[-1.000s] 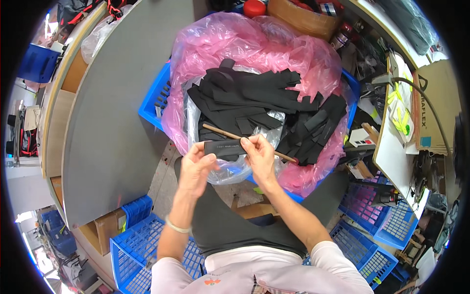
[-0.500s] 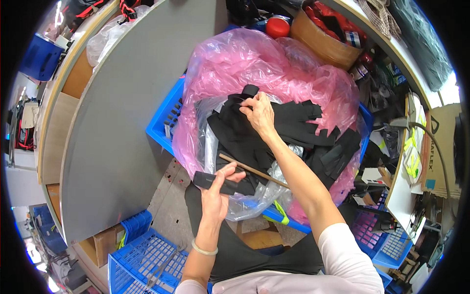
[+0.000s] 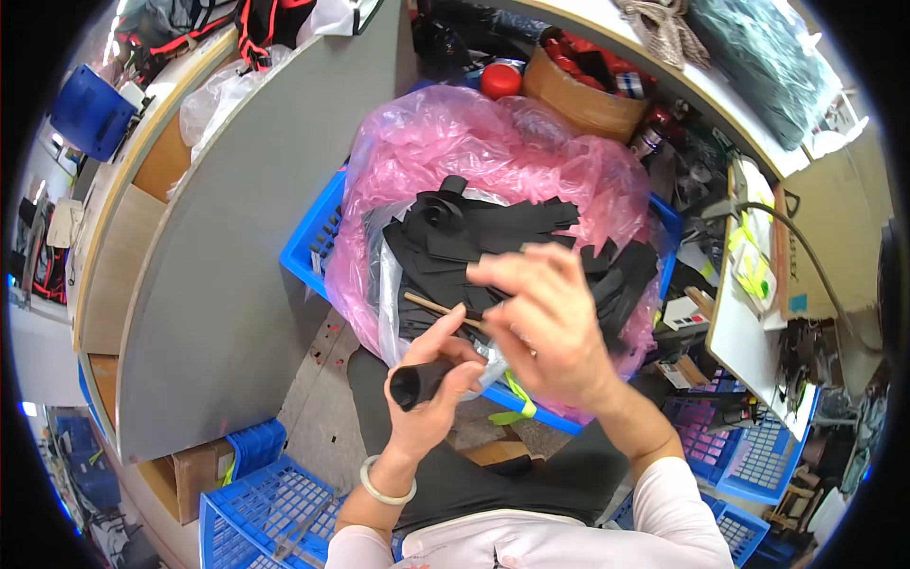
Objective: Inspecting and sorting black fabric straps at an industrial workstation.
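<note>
My left hand (image 3: 431, 379) is closed round a black fabric strip (image 3: 417, 384), bent into a tube shape whose open end faces me. Just right of it, my right hand (image 3: 550, 318) is raised, somewhat blurred, with fingers curved and apart; I see nothing held in it. Beneath both hands lies a heap of black fabric strips (image 3: 455, 228) on clear and pink plastic sheeting (image 3: 455, 128), inside a blue plastic crate (image 3: 301, 248). A thin wooden stick (image 3: 427, 302) rests across the heap, its right end hidden behind my hands.
A grey board (image 3: 227, 256) stands to the left. Blue crates (image 3: 256, 512) sit at lower left and lower right. A round cardboard container (image 3: 578, 95) with red items and a red lid (image 3: 500, 81) are at the back. A white-topped table (image 3: 758, 365) is at right.
My right hand has come off the heap, back toward my left hand. The strip in my left hand, flat before, is now curled into a tube. The view has shifted slightly.
</note>
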### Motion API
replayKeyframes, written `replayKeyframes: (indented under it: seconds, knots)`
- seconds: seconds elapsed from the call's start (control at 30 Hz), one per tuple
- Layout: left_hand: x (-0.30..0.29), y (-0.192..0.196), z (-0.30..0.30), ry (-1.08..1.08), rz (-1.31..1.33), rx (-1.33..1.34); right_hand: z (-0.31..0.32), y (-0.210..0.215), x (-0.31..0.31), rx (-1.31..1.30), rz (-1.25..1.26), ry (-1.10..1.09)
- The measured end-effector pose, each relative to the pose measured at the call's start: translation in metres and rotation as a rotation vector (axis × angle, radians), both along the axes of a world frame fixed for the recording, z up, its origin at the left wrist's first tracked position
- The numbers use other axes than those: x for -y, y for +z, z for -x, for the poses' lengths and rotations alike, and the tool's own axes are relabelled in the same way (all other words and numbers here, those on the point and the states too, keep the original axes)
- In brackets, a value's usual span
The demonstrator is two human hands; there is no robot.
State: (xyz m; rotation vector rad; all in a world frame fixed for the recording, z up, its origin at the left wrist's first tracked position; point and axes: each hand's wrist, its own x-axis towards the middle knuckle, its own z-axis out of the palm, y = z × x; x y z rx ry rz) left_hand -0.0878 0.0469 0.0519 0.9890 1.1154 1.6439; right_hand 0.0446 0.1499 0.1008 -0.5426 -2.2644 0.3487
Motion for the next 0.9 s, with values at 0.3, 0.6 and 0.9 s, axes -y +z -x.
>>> replayKeyframes:
  seconds: [0.3, 0.6, 0.9]
  knots:
    - [0.043, 0.018, -0.035, -0.145, 0.042, -0.093, -0.06, -0.027, 0.082, -0.274, 0.657, 0.168]
    - [0.037, 0.031, -0.055, -0.087, 0.331, 0.478, -0.075, -0.04, 0.107, -0.599, 0.703, -0.125]
    - [0.022, 0.008, -0.052, 0.028, 0.469, 1.226, -0.077, -0.047, 0.111, -0.426, 0.149, -0.224]
